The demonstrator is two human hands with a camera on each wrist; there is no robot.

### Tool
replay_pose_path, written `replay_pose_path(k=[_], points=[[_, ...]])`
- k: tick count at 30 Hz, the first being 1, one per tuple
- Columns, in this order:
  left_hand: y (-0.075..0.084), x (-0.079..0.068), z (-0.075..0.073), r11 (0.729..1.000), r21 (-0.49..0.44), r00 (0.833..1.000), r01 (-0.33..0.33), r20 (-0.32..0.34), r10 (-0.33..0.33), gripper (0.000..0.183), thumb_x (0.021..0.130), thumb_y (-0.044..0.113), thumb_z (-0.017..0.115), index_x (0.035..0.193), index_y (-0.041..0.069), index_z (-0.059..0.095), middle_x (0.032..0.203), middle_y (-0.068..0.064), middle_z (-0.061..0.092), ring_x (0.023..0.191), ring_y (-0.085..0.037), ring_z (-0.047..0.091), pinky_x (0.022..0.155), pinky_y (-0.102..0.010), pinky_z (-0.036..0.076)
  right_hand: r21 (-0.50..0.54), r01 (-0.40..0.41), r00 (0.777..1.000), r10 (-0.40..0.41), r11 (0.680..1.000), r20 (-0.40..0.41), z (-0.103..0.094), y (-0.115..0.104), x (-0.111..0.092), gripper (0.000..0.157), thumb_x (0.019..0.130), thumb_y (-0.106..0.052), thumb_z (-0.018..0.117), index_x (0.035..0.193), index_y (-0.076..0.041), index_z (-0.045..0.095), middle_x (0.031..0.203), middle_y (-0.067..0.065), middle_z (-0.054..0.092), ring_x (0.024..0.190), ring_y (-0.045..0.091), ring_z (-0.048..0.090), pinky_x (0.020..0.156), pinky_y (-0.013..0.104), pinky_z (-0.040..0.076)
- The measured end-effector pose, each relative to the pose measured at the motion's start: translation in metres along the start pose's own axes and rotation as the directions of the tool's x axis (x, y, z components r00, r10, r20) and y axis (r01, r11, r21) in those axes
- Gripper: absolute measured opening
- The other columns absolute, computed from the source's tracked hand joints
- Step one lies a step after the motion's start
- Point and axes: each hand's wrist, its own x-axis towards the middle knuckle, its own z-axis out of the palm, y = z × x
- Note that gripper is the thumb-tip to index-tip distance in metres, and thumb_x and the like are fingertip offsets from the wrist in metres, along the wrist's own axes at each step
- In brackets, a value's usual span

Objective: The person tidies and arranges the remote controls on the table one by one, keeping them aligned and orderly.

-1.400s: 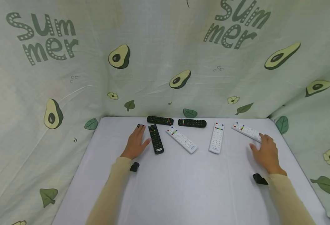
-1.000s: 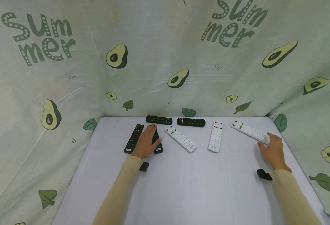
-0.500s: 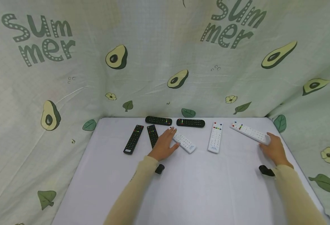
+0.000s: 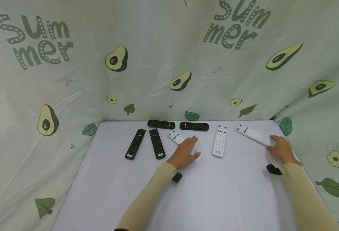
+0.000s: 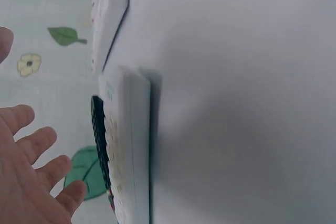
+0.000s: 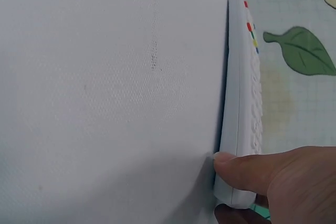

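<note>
My left hand (image 4: pixel 184 153), fingers spread and straight, is over a slanted white remote control (image 4: pixel 175 137) and hides part of it in the head view. In the left wrist view, its fingers (image 5: pixel 39 142) stand apart from that white remote (image 5: pixel 134 145), holding nothing. My right hand (image 4: pixel 282 150) pinches the near end of the rightmost white remote control (image 4: pixel 253 134), which lies on the table. In the right wrist view, the thumb (image 6: pixel 241 171) presses the side of this remote (image 6: pixel 236 93), and another finger shows at its end. Between the hands lies another white remote (image 4: pixel 220 141).
Two black remotes, one left (image 4: pixel 135 144) and one beside it (image 4: pixel 157 143), lie at left on the white table (image 4: pixel 210 199). Two more, one (image 4: pixel 161 124) and another (image 4: pixel 194 126), lie along the back edge. An avocado-print cloth (image 4: pixel 146 96) hangs behind.
My left hand has swept right, from the leftmost black remote past the second one to the slanted white remote. My right hand has shifted to the end of the rightmost white remote and pinches it.
</note>
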Motion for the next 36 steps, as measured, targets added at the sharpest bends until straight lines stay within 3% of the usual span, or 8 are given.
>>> replay_pose_path(k=[9, 24, 32, 36], points=[[0.026, 0.020, 0.013, 0.997, -0.079, 0.999, -0.020, 0.048, 0.024, 0.067, 0.112, 0.042, 0.049, 0.169, 0.015, 0.027, 0.174, -0.004, 0.027, 0.161, -0.026, 0.024, 0.130, -0.047, 0.023, -0.016, -0.093, 0.995, 0.093, 0.996, 0.046, -0.006, -0.007, 0.002, 0.059, 0.089, 0.003, 0.074, 0.137, 0.024, 0.047, 0.141, 0.050, 0.042, 0.133, 0.069, 0.036, 0.112, 0.076, 0.032], [0.054, 0.058, 0.027, 0.976, -0.216, 0.996, -0.031, 0.074, 0.048, 0.066, 0.112, 0.037, 0.051, 0.169, 0.014, 0.026, 0.173, -0.003, 0.031, 0.160, -0.019, 0.026, 0.130, -0.033, 0.020, 0.008, -0.161, 0.982, 0.159, 0.987, 0.103, -0.010, -0.013, 0.001, 0.061, 0.091, 0.001, 0.074, 0.142, 0.018, 0.046, 0.146, 0.049, 0.038, 0.137, 0.067, 0.033, 0.114, 0.076, 0.031], [0.066, 0.075, 0.036, 0.942, -0.332, 0.993, 0.047, 0.115, -0.009, 0.067, 0.111, 0.039, 0.052, 0.169, 0.017, 0.025, 0.172, -0.006, 0.032, 0.159, -0.021, 0.028, 0.129, -0.033, 0.024, 0.035, -0.149, 0.983, 0.145, 0.988, 0.112, -0.012, -0.012, -0.004, 0.060, 0.091, 0.002, 0.073, 0.143, 0.018, 0.047, 0.145, 0.050, 0.037, 0.137, 0.068, 0.033, 0.113, 0.077, 0.030], [0.073, 0.080, 0.038, 0.911, -0.402, 0.992, 0.094, 0.112, -0.052, 0.068, 0.111, 0.039, 0.053, 0.169, 0.018, 0.026, 0.171, -0.006, 0.034, 0.159, -0.021, 0.029, 0.129, -0.034, 0.025, 0.043, -0.147, 0.983, 0.141, 0.988, 0.116, -0.014, -0.014, -0.009, 0.059, 0.091, 0.002, 0.073, 0.142, 0.017, 0.048, 0.144, 0.050, 0.038, 0.135, 0.067, 0.034, 0.112, 0.077, 0.031]])
